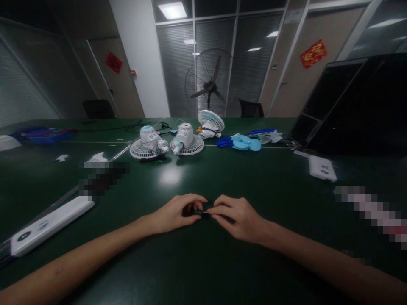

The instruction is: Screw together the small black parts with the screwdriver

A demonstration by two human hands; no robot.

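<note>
My left hand (179, 212) and my right hand (235, 217) rest on the dark green table (203, 262), fingertips meeting at the middle. Both are closed in a pinch on a small dark part (203, 214) between them; it is too small and dim to name. Farther back lie two white and light-blue small fans (149, 144) (187, 142) face down, and a third fan (210, 123) tilted behind them. Light-blue fan blades (244, 144) lie to their right.
A long white device (47, 224) lies at the left, a small white device (322, 168) at the right, a dark monitor (356, 106) far right. Blue gloves (224, 142), cables, a blue tray (41, 134) and a standing floor fan (210, 82) are at the back.
</note>
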